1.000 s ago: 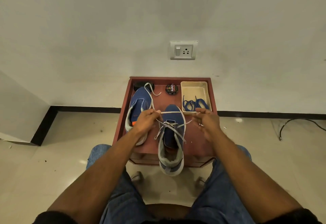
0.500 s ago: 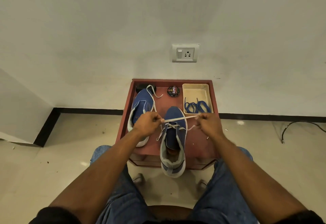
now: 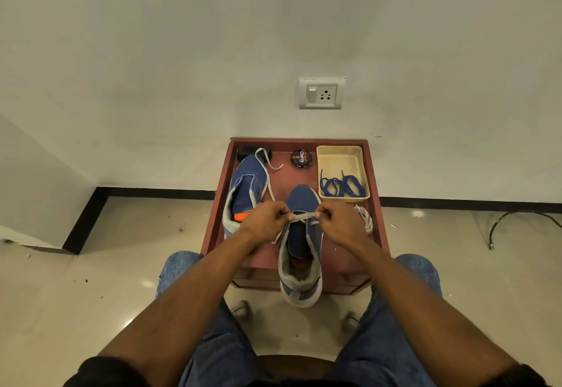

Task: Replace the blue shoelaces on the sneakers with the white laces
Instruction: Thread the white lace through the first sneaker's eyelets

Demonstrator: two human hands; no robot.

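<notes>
Now my left hand (image 3: 267, 219) and right hand (image 3: 336, 219) each pinch one end of the white lace (image 3: 301, 217), stretched taut between them over the near sneaker (image 3: 301, 243). Left of my left hand lies the other sneaker (image 3: 248, 185), lace trailing. Beyond my right hand, blue laces (image 3: 342, 187) sit in the cream tray (image 3: 340, 158). Polish tin (image 3: 301, 159) beyond reads "Cherry". Spare white lace bundle (image 3: 365, 217) just right of my right hand.

L hand (image 3: 267, 219) pinching lace; R hand (image 3: 339, 219) pinching lace; both forearms extended
</notes>
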